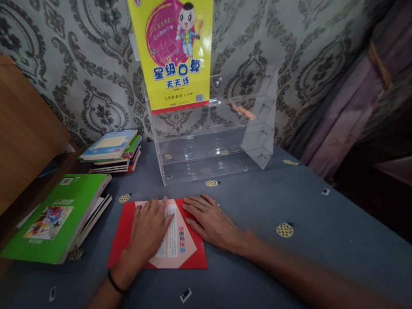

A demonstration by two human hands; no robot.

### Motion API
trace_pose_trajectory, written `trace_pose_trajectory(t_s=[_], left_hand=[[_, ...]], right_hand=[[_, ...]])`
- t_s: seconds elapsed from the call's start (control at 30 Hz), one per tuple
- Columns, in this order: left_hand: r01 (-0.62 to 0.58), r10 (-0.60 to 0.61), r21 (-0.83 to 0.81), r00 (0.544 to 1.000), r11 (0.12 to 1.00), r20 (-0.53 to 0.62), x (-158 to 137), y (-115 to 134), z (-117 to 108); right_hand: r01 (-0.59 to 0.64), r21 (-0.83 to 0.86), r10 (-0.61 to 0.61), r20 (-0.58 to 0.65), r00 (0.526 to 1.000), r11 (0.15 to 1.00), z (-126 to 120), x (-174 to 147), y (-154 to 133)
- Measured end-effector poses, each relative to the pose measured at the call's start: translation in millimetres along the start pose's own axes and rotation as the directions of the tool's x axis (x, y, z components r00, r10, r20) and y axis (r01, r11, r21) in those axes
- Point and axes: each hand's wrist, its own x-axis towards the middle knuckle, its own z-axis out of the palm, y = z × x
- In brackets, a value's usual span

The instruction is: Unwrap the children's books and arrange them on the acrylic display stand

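A red book (195, 254) with a pale pink panel and printed text lies flat on the blue tablecloth. On its left and middle part rests my left hand (149, 229), fingers stretched out flat, a dark band round the wrist. My right hand (211, 220) lies over the book's right edge, its fingers also extended and touching the cover. Neither hand grips anything. Behind the book stands a clear acrylic shelf rack (205, 147). A yellow workbook (174, 36) with a cartoon figure stands upright on the rack's top.
At the left, a green book (52, 222) tops one stack of books. Farther back is another stack (108, 145) with a blue cover on top. A wooden cabinet (7, 131) borders the table's left side; a purple curtain (353, 108) hangs at the right. Patterned wallpaper covers the back wall.
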Motion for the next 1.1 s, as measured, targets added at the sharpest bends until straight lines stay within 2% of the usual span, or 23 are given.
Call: trace_pose_trajectory(t_s=[0.17,0.47,0.6,0.7,0.87,1.1], left_hand=[[0.002,-0.002,-0.001,0.999,1.000,0.042,4.3,2.3,-12.3],[-0.075,0.076,-0.029,0.997,0.997,0.018,11.1,13.4,-7.4],[-0.081,0.080,0.016,0.995,0.997,0.062,13.4,16.5,-14.2],[-0.081,0.081,0.003,0.995,0.997,0.063,17.3,21.5,-18.2],[-0.161,0.163,-0.028,0.984,0.987,0.069,21.6,28.6,-13.4],[-0.175,0.176,-0.033,0.984,0.984,0.036,19.8,29.3,-8.6]], right_hand=[[-0.010,-0.002,0.010,0.015,1.000,1.000,-2.4,0.4,-1.6],[-0.007,-0.009,0.007,-0.003,1.000,1.000,-1.5,-0.3,-0.8],[-0.002,-0.005,0.002,-0.006,1.000,1.000,-0.4,-0.4,-0.4],[-0.002,0.009,0.002,-0.039,0.999,1.000,-1.7,-0.3,0.3],[-0.062,0.012,0.063,-0.105,0.992,0.998,-5.7,1.0,6.1],[-0.061,0.195,0.087,-0.130,0.988,0.979,-4.0,3.1,23.9]])
